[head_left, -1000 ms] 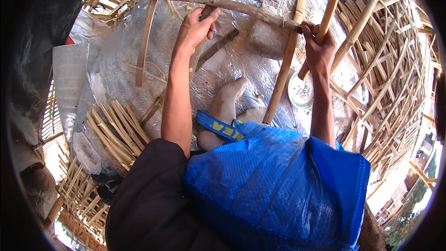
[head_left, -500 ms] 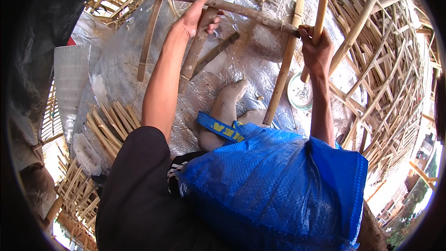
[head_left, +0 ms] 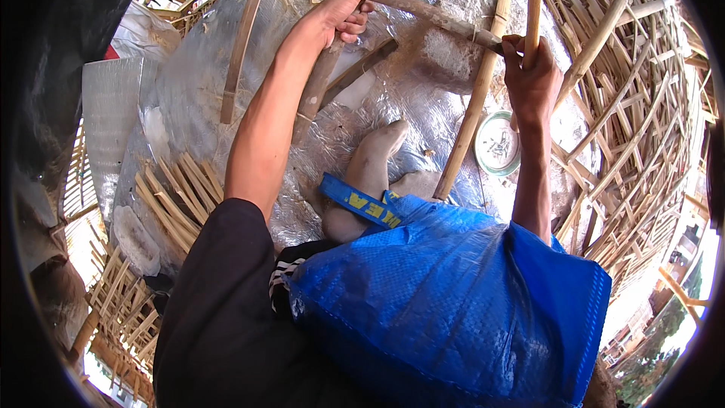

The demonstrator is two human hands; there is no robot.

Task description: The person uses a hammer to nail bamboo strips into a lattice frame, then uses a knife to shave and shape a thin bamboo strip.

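My right hand [head_left: 534,85] is wrapped round the wooden handle of a hammer [head_left: 533,4], its metal head at the top edge of the view. That hand's fingertips are by the right end of a crosswise wooden stick [head_left: 434,13]. My left hand [head_left: 349,15] is closed round a darker upright stick [head_left: 316,83] where the two sticks cross, its thumb stretched along the crosswise one. A paler bamboo pole [head_left: 476,109] passes under the crosswise stick near my right hand. Another thin slat [head_left: 243,53] crosses it at the left.
A round dish [head_left: 498,145] with small slender pieces stands below my right hand. A stone block [head_left: 451,53] lies behind the frame. Split bamboo is heaped at the right [head_left: 642,106], with a smaller bundle [head_left: 177,200] at the left. A blue woven sheet [head_left: 453,295] covers my lap.
My left thumb has swung from pointing up to lying rightward along the crosswise stick. My right hand and the hammer have shifted slightly right and the hammer stands more upright.
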